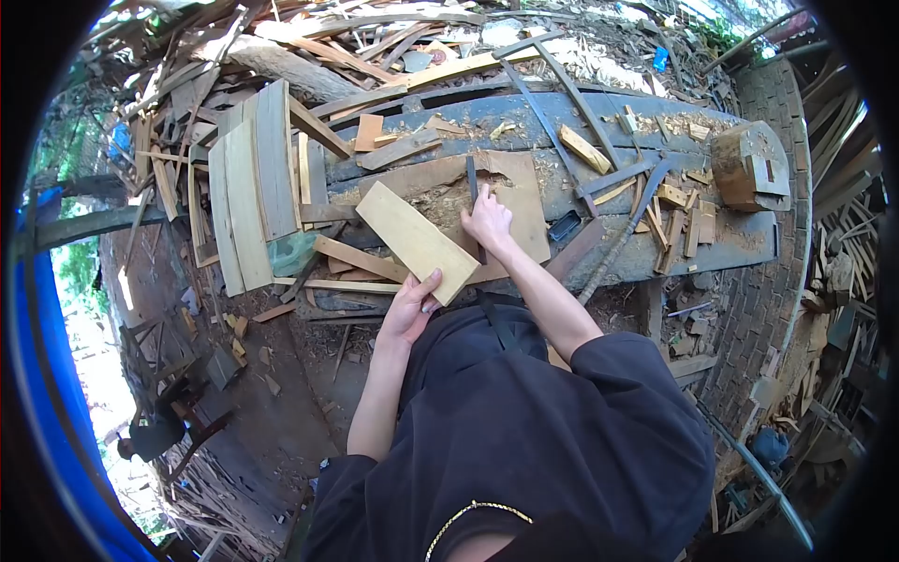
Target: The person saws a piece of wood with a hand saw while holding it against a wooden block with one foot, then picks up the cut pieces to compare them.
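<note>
There is only one view, from a camera on the person's head. It looks steeply down and forward with a round fisheye edge, close above the dark-clothed shoulders, over the bench [524, 122] and the ground around it.

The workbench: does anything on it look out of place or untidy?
Yes. The workbench is littered with wood offcuts and shavings. The left hand holds a pale board tilted across it; the right hand grips a dark tool.
</note>
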A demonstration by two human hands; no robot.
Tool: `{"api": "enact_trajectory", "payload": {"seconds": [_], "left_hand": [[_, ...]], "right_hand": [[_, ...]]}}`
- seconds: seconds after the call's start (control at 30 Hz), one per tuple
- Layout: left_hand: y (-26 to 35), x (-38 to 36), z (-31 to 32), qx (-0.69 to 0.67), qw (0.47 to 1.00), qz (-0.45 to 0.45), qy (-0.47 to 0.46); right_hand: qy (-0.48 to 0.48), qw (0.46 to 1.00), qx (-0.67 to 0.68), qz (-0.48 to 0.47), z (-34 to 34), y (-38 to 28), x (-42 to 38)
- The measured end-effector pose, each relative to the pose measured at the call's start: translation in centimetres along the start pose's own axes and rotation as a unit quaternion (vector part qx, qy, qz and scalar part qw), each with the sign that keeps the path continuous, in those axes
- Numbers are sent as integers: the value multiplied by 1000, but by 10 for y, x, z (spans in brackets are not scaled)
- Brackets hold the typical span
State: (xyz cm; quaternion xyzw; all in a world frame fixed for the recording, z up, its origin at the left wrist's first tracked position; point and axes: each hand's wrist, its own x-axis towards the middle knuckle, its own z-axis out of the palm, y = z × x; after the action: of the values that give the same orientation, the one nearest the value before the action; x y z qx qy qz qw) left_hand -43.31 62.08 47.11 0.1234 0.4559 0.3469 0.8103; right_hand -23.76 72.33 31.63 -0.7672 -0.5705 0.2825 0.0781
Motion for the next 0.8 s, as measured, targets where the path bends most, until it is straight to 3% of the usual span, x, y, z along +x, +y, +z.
{"api": "enact_trajectory", "payload": {"seconds": [0.17, 0.23, 0.3, 0.33, 0.43, 0.47, 0.5, 0.57, 0.67, 0.73, 0.8], "left_hand": [[8, 6, -5, 22, 1000, -5, 20], [11, 4, -10, 26, 1000, -2, -1], [17, 0, -11, 27, 999, -16, -1], [20, -3, -12, 36, 999, -19, 9], [22, -13, -25, 60, 998, -32, 12], [22, -15, -28, 74, 997, -37, 11], [22, -16, -31, 88, 995, -40, 10], [24, -20, -31, 97, 994, -48, 1], [23, -23, -24, 116, 991, -53, 36], [25, -23, -11, 117, 989, -53, 69], [28, -18, -21, 118, 991, -48, 41]], "right_hand": [[30, 999, 15, 21, -12, 3, -29], [89, 994, 41, 41, -17, 17, -38], [96, 952, 229, 177, -23, 41, -38], [166, 924, 251, 236, -12, 64, -36], [295, 847, 225, 381, 5, 137, -34], [332, 838, 181, 394, 19, 169, -35], [340, 833, 49, 434, 36, 198, -34], [237, 810, 53, 533, 22, 216, -43], [94, 811, 126, 564, 33, 249, -48], [69, 815, 135, 560, 40, 261, -52], [60, 809, 147, 565, 46, 264, -39]]}}
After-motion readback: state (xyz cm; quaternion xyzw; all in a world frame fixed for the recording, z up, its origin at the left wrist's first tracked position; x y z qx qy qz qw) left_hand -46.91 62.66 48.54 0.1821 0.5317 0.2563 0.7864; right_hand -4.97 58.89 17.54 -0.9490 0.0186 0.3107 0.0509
